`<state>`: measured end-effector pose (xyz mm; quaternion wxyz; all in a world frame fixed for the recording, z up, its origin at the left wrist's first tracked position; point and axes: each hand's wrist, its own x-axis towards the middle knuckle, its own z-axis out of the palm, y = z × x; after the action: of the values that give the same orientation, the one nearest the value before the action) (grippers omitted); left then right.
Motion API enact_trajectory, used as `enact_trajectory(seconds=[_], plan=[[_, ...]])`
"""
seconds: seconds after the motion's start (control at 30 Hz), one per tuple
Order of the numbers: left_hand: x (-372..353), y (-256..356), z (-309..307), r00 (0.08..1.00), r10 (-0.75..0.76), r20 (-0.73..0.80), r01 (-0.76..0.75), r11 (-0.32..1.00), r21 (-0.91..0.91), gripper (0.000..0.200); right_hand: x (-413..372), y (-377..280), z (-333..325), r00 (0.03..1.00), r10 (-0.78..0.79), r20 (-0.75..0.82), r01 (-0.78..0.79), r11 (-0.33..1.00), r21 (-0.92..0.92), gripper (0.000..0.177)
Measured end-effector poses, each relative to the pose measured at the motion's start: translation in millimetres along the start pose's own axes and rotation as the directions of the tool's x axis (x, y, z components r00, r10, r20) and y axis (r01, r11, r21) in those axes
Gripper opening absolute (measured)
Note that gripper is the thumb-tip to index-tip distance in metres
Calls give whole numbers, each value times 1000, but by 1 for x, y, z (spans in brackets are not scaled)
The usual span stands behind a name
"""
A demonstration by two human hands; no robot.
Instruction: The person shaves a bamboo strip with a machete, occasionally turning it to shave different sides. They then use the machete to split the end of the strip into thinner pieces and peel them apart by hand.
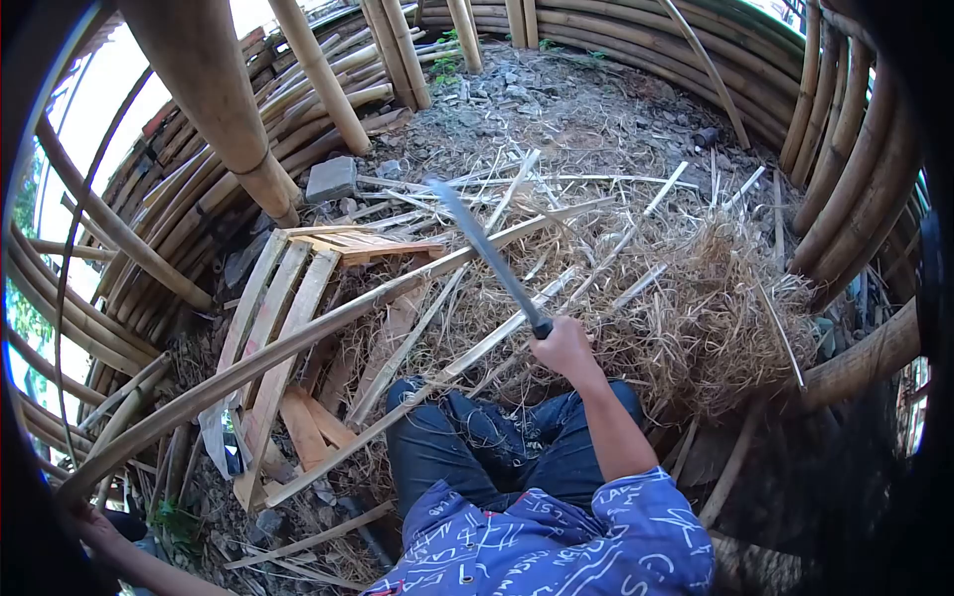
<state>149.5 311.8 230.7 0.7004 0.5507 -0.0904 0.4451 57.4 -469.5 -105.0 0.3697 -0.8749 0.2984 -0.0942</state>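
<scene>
Blue printed shirt [556,541] lies nearest my camera, with dark trousers [447,447] folded just beyond its hem. My right hand [564,348] has its fingers wrapped closed around the dark handle of a long blade [487,243], which slants up and leftward. Its tip is blurred. My left hand [97,526] is at the low left edge of my view, against the near end of a long bamboo strip [348,315]; shadow hides the fingers, so I cannot tell how far they close.

From there the strip rises rightward, over the slatted wooden crate [283,328], to its far end above the straw [696,318]. The blade crosses over it in my view; whether they touch, I cannot tell. The crate's edges crowd my left side, and a thick bamboo post [214,99] stands beyond. Right of the blade, I have open air above the straw, out to the curved bamboo wall [865,189].
</scene>
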Motion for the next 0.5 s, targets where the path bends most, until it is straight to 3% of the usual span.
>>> enact_trajectory(seconds=[0.03, 0.1, 0.13, 0.23, 0.3, 0.37, 0.43, 0.5], plan=[[2, 0, 1, 1000, -2, 3, 2, 1000, 0, 31, -4, -14, -9, 1000, 7, -1, -7, 1000, 5, 21], [1, -4, 2, 1000, -4, 0, 4, 1000, 3, 31, -5, -35, -27, 984, -157, 84, 161, 986, -42, 26], [1, -5, 1, 1000, -3, -5, 3, 1000, 7, 31, -2, -34, -27, 976, -214, 31, 217, 965, -151, 22], [-1, -2, 3, 1000, 5, -11, -5, 1000, 8, 31, 22, -11, -54, 974, -189, 125, 217, 938, -271, 21], [0, 2, 9, 1000, 0, 1, 0, 1000, 24, 31, 51, 55, -62, 994, 107, 22, -97, 961, -259, 24], [-1, -1, 11, 1000, -6, -10, 6, 1000, 25, 31, 71, 143, -46, 836, 545, 64, -548, 836, 22, 32], [-1, -3, 13, 1000, -1, -11, 1, 1000, -8, 31, 89, 144, -24, 941, 309, -140, -324, 940, -106, 35], [6, -3, 17, 1000, -15, -7, 15, 1000, 26, 31, 92, 139, -18, 945, 312, -101, -308, 950, 48, 29]])
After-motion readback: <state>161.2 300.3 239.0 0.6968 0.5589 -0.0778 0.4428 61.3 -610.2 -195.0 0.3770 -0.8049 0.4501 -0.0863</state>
